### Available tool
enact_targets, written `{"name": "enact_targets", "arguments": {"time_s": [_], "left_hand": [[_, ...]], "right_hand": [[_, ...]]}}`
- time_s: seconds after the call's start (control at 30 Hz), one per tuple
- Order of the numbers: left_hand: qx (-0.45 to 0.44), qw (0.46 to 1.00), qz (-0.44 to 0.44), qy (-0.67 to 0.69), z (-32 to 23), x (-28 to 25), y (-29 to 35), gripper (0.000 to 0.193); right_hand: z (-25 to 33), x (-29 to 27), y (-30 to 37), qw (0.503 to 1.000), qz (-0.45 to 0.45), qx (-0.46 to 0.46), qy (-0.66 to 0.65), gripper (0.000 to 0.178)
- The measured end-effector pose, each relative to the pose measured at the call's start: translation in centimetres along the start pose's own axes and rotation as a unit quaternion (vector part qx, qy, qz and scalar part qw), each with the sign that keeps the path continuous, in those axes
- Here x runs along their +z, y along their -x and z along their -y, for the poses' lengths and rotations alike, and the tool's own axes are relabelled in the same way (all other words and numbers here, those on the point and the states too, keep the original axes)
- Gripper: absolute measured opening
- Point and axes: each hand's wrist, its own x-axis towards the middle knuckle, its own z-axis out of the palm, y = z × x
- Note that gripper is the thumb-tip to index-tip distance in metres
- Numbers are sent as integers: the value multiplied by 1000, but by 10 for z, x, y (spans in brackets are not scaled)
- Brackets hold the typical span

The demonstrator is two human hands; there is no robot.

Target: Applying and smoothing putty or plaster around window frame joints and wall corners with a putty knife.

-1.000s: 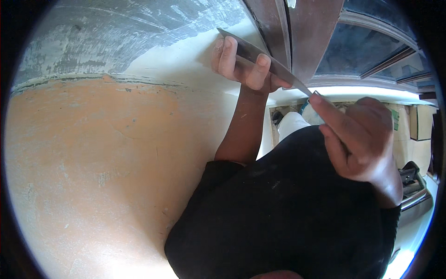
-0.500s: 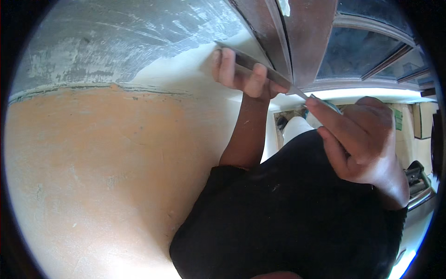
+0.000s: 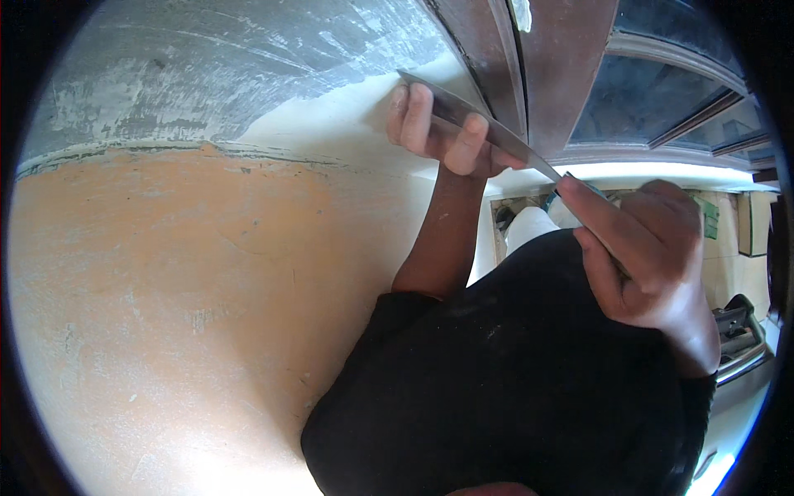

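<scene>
My right hand (image 3: 645, 248) is closed on the narrow handle end of a putty knife (image 3: 506, 140), its index finger stretched along the tool. The broad metal blade slants up and left, seen nearly edge-on. Curled around and under that blade, the fingers of my left hand (image 3: 447, 136) press on it. The blade's far corner touches or lies very close to the wall, beside a smooth white filler patch (image 3: 314, 120). Most of the handle is hidden in my right hand.
Rough grey wall (image 3: 198, 74) lies above the orange-painted wall (image 3: 182, 264), with a ragged edge between them. A brown frame (image 3: 566, 74) with glass panes (image 3: 645, 95) borders the filler at the upper right. A dark metal object (image 3: 740, 331) stands low at right.
Both hands and the putty knife appear slightly farther right in the picture, as do the wall and frame. The grip on the knife stays the same.
</scene>
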Motion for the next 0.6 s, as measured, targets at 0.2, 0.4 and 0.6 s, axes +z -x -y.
{"name": "enact_targets", "arguments": {"time_s": [0.2,0.4,0.6], "left_hand": [[-38,999,-10,19,-5,-2,-1,51],[-48,999,5,6,-3,-4,12,53],[-49,999,12,18,-2,-9,19,51]], "right_hand": [[-5,7,-1,1000,-9,-3,-22,49],[2,-5,-3,999,24,-4,22,50],[3,-2,-2,999,37,2,27,47]]}}
